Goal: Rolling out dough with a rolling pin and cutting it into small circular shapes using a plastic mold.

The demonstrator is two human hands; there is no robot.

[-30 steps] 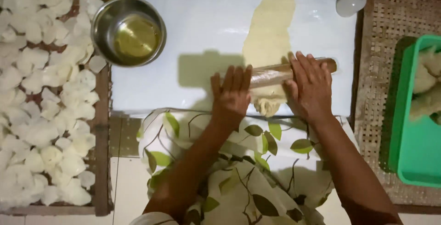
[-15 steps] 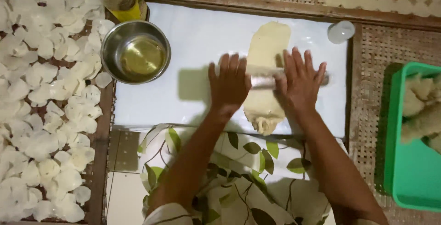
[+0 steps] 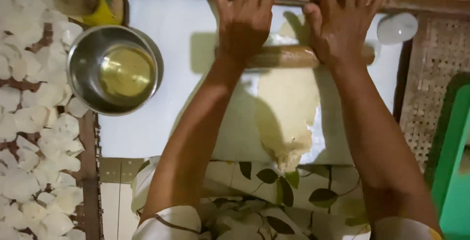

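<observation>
Both hands are flat and open, fingers spread. The left hand (image 3: 245, 17) and the right hand (image 3: 342, 22) press on a wooden rolling pin (image 3: 289, 56) near the far edge of the white board (image 3: 147, 132). The pin lies across a long, pale strip of dough (image 3: 289, 103). A metal bowl (image 3: 113, 71) of oil sits at the board's left edge. White chips (image 3: 34, 137) cover a tray further left. A green tub (image 3: 453, 166) stands at the right, on a woven mat (image 3: 426, 88).
</observation>
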